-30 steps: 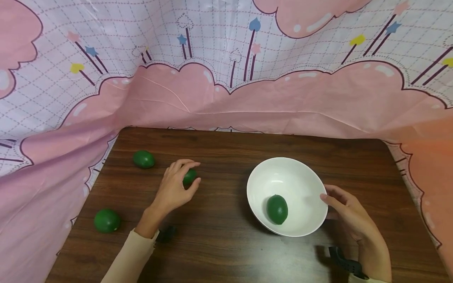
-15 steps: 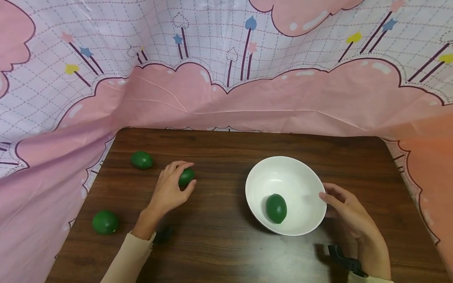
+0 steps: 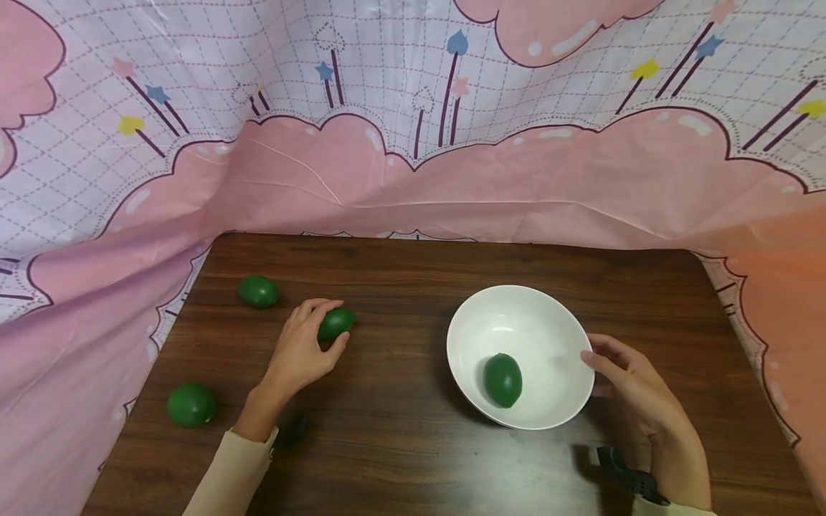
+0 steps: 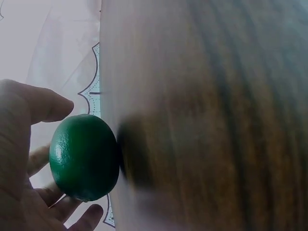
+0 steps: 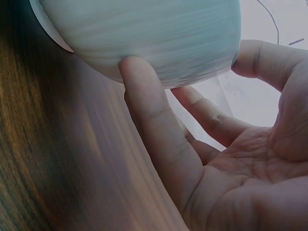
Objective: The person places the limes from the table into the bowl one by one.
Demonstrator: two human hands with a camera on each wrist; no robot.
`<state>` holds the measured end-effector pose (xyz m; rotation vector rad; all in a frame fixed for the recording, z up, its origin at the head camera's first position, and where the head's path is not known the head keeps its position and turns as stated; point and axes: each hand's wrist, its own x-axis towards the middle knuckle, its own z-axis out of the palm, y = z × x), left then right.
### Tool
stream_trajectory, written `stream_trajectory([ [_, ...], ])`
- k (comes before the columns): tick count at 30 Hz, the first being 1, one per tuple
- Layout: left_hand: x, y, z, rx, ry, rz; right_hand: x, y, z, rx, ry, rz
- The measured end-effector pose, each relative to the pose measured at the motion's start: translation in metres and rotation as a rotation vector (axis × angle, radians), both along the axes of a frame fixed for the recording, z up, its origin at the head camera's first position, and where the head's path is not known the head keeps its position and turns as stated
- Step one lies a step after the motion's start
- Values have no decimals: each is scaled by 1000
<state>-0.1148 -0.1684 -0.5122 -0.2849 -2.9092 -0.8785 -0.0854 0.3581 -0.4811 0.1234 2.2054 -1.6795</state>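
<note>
On the left half of the table, my left hand [image 3: 300, 351] is spread around a green lime [image 3: 336, 323]. In the left wrist view a small gap shows between the thumb [image 4: 53, 103] and that lime [image 4: 84, 156], with other fingers behind and below it. My right hand [image 3: 635, 387] holds the right side of a white bowl [image 3: 548, 337], thumb at the rim and fingers around the outer wall. The right wrist view shows fingertips [image 5: 137, 72] against the bowl's outside [image 5: 159, 38]. One lime [image 3: 502, 380] lies inside the bowl.
Two more limes lie on the brown wooden table [image 3: 400, 401]: a far-left lime [image 3: 258, 292] and a near-left lime [image 3: 192, 405]. A pink and white patterned cloth [image 3: 413, 186] hangs behind the table and along its sides.
My left hand has shifted slightly left and nearer, so more of the lime beside it shows. The right hand and bowl stay in place; the head view has shifted slightly.
</note>
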Motion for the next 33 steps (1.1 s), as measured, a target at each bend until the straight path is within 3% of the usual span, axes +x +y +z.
stream_trajectory([
  [33,3,-1,-6,48,22,17,1,1,0,-21,8,-13],
])
